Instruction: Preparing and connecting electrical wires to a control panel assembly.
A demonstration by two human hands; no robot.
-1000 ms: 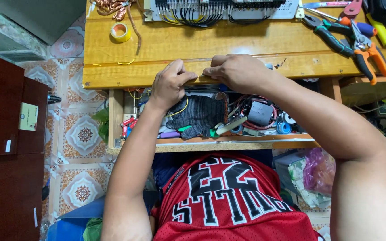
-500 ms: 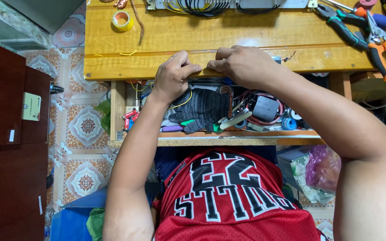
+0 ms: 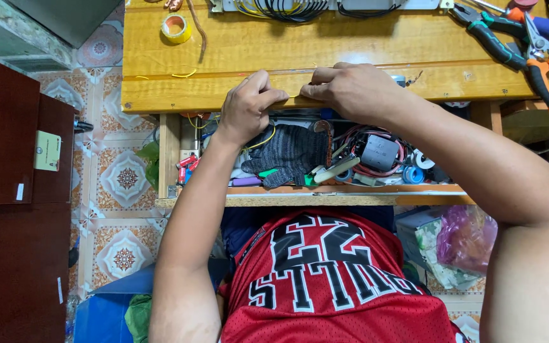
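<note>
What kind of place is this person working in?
Probably a small home electrical repair bench: pliers and cutters lie on a wooden table, a tape roll sits nearby, and the shelf below holds wires.

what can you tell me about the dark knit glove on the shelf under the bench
The glove is a dark grey knitted work glove, of soft fabric by its look, lying limp and crumpled among the clutter on the shelf below the wooden bench top. A thin yellow wire curves over its upper left part, and a green tool handle shows at its lower edge. It sits just beneath the left hand, which rests at the bench edge; whether they touch cannot be told. Nobody wears it.
</note>
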